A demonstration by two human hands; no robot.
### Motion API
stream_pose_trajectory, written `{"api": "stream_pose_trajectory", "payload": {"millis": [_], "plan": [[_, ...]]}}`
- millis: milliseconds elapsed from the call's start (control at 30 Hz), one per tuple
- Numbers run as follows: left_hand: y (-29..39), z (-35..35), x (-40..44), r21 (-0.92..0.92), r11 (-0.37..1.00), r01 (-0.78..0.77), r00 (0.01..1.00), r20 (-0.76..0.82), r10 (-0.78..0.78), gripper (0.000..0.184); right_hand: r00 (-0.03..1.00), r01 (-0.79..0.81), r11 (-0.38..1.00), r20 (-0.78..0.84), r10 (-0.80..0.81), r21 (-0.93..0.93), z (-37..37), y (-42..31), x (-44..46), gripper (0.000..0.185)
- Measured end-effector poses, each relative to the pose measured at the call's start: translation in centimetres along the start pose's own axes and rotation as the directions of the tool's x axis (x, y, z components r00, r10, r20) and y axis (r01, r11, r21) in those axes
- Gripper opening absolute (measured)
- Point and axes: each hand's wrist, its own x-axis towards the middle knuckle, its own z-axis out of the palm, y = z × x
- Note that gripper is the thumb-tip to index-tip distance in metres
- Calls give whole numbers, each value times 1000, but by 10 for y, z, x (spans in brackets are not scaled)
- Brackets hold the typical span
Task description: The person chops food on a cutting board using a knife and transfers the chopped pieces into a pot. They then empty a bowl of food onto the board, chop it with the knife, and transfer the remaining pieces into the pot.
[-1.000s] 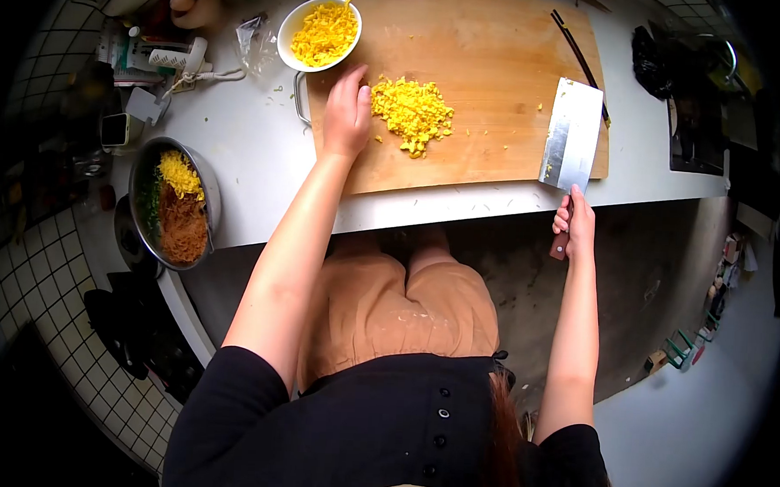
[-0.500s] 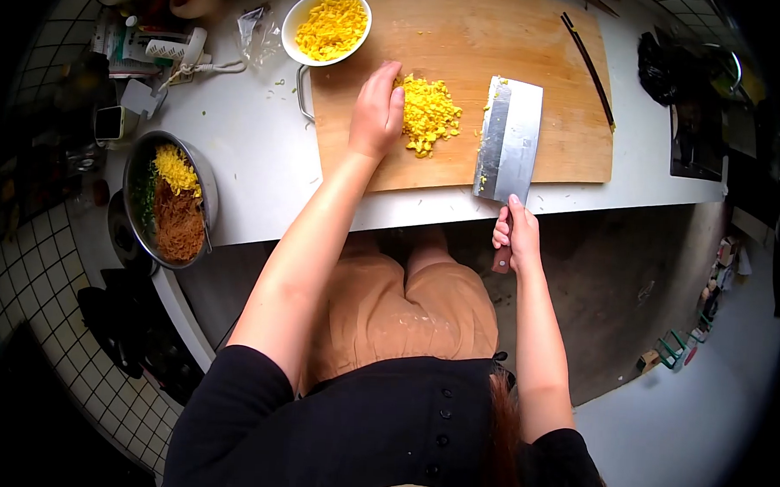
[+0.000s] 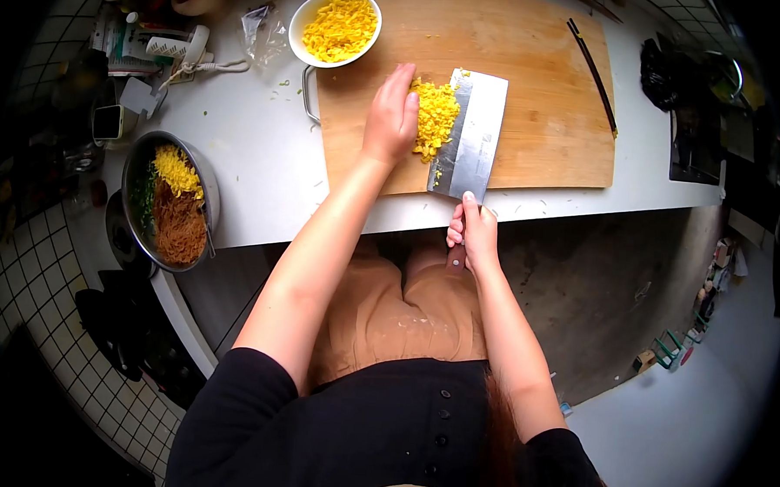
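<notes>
On the wooden cutting board lies a pile of chopped yellow food. My left hand rests at the left side of the pile, fingers stretched out and holding nothing. My right hand grips the brown handle of a cleaver. The cleaver's broad blade lies slanted over the board, its edge at the right side of the pile, with yellow bits stuck on it. A white bowl of yellow shreds stands at the board's upper left corner.
At the left a metal pot holds yellow shreds, brown strands and something green. Black chopsticks lie on the board's right side. A clear plastic bag and a white cable are on the white counter. A black bag sits far right.
My right hand has brought the cleaver leftward from the board's right side to the pile. My left hand has shifted slightly right, against the pile's left side.
</notes>
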Motion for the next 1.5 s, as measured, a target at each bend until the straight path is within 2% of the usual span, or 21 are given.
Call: {"api": "stream_pose_trajectory", "payload": {"millis": [633,800,1100,1233,1367,1500], "plan": [[7,-5,4,-158,987,32,999,-1,-33,38,995,-73,997,70,71,19,64,8,7,39],[8,2,0,-150,989,12,1000,-13,-14,37,991,-100,992,93,92,82,59,11,9,39],[39,-2,1,-138,990,-9,1000,-29,5,37,993,-80,996,91,76,35,48,-6,-15,39],[60,-24,5,-127,992,-22,997,-76,12,38,991,-68,997,121,64,28,59,-20,-35,39],[74,-62,7,-66,997,-49,984,-177,36,38,990,-46,997,132,54,-65,86,-32,-55,39],[75,-122,3,-5,1000,-26,952,-305,24,37,966,-23,985,252,66,-170,125,-38,-71,39]]}}
